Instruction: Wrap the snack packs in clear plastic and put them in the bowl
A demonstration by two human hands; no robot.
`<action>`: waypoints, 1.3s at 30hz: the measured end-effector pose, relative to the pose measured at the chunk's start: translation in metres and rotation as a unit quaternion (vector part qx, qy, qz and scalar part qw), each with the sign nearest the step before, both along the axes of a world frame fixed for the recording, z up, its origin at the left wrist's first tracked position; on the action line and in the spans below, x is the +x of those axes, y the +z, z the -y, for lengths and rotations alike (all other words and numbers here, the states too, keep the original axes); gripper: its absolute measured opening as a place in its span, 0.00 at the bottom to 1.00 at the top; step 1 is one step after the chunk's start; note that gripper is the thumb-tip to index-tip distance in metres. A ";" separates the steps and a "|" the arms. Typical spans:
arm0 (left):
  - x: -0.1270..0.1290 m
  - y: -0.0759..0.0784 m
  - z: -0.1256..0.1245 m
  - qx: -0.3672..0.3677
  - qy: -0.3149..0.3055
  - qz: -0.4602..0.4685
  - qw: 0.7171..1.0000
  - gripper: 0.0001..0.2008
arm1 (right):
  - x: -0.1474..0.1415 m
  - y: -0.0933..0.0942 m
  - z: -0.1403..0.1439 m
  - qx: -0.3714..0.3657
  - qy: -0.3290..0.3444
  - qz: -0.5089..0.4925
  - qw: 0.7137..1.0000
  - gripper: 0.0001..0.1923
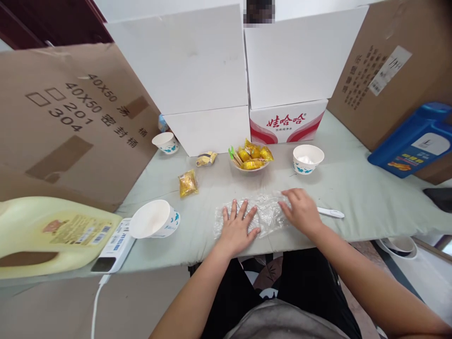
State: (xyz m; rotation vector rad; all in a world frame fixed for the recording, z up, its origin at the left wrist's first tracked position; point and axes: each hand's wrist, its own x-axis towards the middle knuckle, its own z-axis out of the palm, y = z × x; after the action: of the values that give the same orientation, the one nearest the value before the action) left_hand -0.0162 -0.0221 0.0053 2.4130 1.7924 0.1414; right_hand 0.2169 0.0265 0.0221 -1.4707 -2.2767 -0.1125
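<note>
Nearest me, my left hand (237, 226) lies flat on the clear plastic bag (261, 214), fingers spread and pressing down. My right hand (301, 210) rests on the bag's right end with its fingers close together and curled a little; I cannot tell whether they pinch the film or only lie on it. The bag sits crumpled on the near edge of the table (353, 188), straight in front of my lap.

I judge the main risk to be the edge: the film looks slippery, and a push toward me could slide it off onto my legs. Uneven pressure from the two hands could also bunch or tear it. A white pen-like stick (330, 213) lies just beside my right wrist, and a sweep of that arm could knock it away.

To the left, a paper cup (154, 219) lies tipped on its side near a white power strip (115, 245) and a big yellow jug (45, 235). Farther on are a loose yellow packet (187, 183), a bowl of yellow packets (251, 157) and an upright paper cup (308, 159), well apart from my hands.

The table wears a pale green cloth, somewhat wrinkled. Behind it stand white cartons (212, 80) and brown cardboard boxes (67, 122), walling the place in, with a blue container (416, 141) at far right.
</note>
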 end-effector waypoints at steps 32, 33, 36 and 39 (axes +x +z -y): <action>-0.087 0.020 0.046 0.048 -0.012 0.238 0.970 0.08 | 0.051 -0.018 0.070 -0.090 0.059 -0.162 0.981 0.11; -0.083 0.019 0.037 0.057 0.016 0.232 0.971 0.08 | 0.049 -0.020 0.064 -0.093 0.014 -0.153 0.984 0.12; -0.072 0.012 0.009 0.052 0.077 0.170 0.981 0.08 | 0.043 -0.025 0.049 -0.097 -0.075 -0.090 0.988 0.17; -0.065 0.010 -0.005 0.029 0.104 0.095 0.990 0.12 | 0.043 -0.023 0.044 -0.076 -0.094 -0.023 0.992 0.19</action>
State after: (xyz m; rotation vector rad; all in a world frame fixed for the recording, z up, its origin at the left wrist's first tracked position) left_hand -0.0815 -0.0169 0.0148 2.1587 1.9685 0.4361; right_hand 0.2600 -0.0173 -0.0006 -1.7456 -2.1477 0.0414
